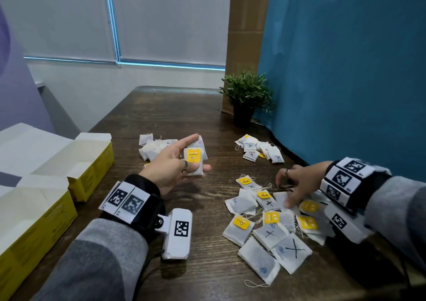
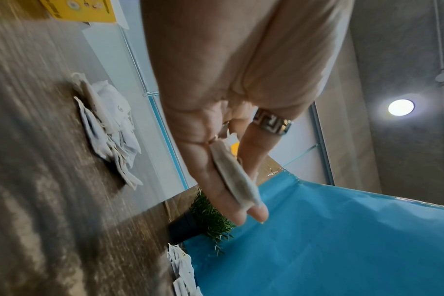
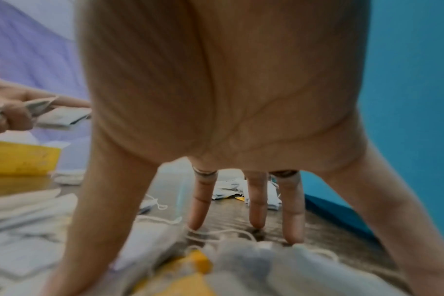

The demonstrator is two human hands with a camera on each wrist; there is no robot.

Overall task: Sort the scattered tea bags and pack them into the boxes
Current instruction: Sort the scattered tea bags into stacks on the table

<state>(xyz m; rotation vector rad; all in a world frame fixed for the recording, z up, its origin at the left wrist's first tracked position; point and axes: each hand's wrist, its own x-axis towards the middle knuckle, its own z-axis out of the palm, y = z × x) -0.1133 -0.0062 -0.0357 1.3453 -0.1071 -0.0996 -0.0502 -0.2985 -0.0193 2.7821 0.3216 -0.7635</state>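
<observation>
Spanning the scene, the dark wooden worktop [image 1: 175, 116] carries two open yellow boxes [image 1: 90, 169] at its left edge. Loose tea bags [image 1: 269, 233] crowd the near right. The right hand [image 1: 297, 185] spreads straight fingers onto them. The left hand [image 1: 170, 162] pinches a small stack of tea bags [image 1: 194, 160] above the worktop's middle.

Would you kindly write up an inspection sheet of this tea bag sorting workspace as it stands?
Surface: dark wooden table.
Job's things: two open yellow boxes at left; a far-left pile; an X-marked pile far right; a mixed near pile.
Clutter: potted plant at the back.
Hands: left hand holds a few tea bags above the table; right hand spreads straight fingers on the near pile.
Cables: dark cable beneath the left wrist.
Surroundings: blue curtain at right, window blinds behind.
</observation>
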